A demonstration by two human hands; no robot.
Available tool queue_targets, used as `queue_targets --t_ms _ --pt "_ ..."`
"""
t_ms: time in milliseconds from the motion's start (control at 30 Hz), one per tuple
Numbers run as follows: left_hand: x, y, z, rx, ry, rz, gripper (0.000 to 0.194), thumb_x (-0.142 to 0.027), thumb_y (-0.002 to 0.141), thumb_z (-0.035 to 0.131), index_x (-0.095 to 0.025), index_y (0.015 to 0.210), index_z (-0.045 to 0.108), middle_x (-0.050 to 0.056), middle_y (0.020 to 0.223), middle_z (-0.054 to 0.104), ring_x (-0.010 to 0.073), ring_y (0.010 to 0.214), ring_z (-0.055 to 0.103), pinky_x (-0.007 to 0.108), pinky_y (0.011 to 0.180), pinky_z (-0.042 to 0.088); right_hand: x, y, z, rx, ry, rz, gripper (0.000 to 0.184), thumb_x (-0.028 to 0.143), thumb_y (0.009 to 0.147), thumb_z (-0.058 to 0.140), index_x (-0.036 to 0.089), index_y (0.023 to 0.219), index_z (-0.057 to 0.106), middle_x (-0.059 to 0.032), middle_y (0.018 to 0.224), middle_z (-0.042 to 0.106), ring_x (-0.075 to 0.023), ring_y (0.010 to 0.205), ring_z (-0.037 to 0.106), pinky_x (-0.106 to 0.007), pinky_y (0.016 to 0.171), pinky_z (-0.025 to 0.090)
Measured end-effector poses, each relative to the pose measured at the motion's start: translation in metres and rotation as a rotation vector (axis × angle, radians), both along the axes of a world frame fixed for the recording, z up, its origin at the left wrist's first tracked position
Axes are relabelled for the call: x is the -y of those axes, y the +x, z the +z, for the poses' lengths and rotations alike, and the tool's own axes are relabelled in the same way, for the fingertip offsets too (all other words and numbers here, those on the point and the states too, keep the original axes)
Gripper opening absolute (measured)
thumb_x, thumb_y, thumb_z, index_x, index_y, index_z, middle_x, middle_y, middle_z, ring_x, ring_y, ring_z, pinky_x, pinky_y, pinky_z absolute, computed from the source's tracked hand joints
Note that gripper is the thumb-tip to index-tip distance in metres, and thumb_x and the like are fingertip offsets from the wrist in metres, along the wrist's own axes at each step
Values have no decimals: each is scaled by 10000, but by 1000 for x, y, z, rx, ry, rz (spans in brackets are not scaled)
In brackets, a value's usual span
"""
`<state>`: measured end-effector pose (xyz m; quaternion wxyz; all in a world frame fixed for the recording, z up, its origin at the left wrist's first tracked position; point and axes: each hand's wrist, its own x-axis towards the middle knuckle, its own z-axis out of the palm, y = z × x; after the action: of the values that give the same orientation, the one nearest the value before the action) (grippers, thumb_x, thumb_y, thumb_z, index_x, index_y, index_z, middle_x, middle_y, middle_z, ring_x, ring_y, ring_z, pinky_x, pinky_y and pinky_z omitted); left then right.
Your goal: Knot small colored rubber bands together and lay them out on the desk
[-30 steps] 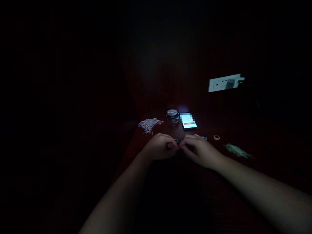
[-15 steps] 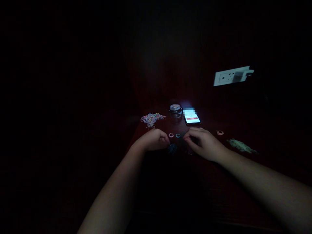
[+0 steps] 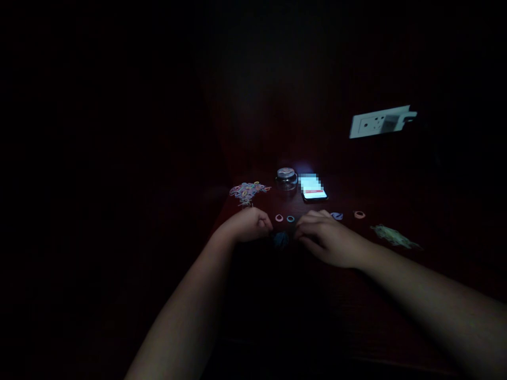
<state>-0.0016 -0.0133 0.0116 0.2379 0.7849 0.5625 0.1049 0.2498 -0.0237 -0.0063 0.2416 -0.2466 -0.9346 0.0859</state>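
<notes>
My left hand [image 3: 253,224] is curled at the table's left side, thumb and fingers drawn together; anything pinched there is too small to see. My right hand [image 3: 330,237] is bent over the table, fingertips close together, and what they hold, if anything, is hidden. Between the hands lies a dark blue bundle of small rubber bands [image 3: 281,239]. Just behind it are a pink rubber band loop [image 3: 279,218] and a light blue rubber band loop [image 3: 290,219]. A violet loop [image 3: 337,216] shows beyond my right hand, and an orange loop [image 3: 359,215] sits farther right.
A mixed-colour heap of rubber bands [image 3: 249,192] is at the back left. Beside it stand a round clear jar [image 3: 286,182] and a lit phone [image 3: 314,189]. Pale green rubber bands [image 3: 394,236] lie right. A white wall socket [image 3: 378,122] holds a plug. The surroundings are very dark.
My right hand has shifted slightly left and down, toward the dark blue bundle, uncovering the violet loop. My left hand has drawn back slightly left. The view has moved a little.
</notes>
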Motion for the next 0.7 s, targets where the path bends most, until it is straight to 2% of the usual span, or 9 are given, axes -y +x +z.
queue_targets --t_ms 200,367,533,633,700 --pt "1 4 -4 67 -88 -49 258 -159 665 604 -152 899 715 6 764 707 103 635 609 182 554 443 5 -2 0 85 -69 62 258 159 839 548 230 1034 701 -55 1060 691 -237 1019 578 -433 941 363" --pt "-1 9 -9 144 -124 -96 233 -139 672 630 -127 892 707 30 795 714 113 686 639 193 611 488 5 -4 -2 102 -104 103 284 155 826 557 262 1045 703 -32 1161 673 -241 1143 555 -470 1100 256" --pt "1 11 -8 159 -131 -130 221 -187 699 646 -133 905 706 41 813 729 131 715 660 207 625 497 6 -3 -3 111 -132 83 299 160 825 561 274 1069 692 -25 1206 652 -249 1187 537 -499 1112 256" --pt "0 7 -6 143 -110 -78 210 -216 746 604 -149 918 703 33 814 736 126 685 654 202 587 475 6 -3 -3 96 -125 86 291 159 826 567 274 1058 699 -34 1169 661 -251 1159 551 -507 1096 283" --pt "-4 0 -7 114 -64 2 219 -220 785 551 -168 939 697 27 836 743 127 695 658 206 595 474 5 -2 -4 80 -116 93 298 158 824 572 267 1072 696 -42 1148 667 -249 1135 562 -507 1083 301"
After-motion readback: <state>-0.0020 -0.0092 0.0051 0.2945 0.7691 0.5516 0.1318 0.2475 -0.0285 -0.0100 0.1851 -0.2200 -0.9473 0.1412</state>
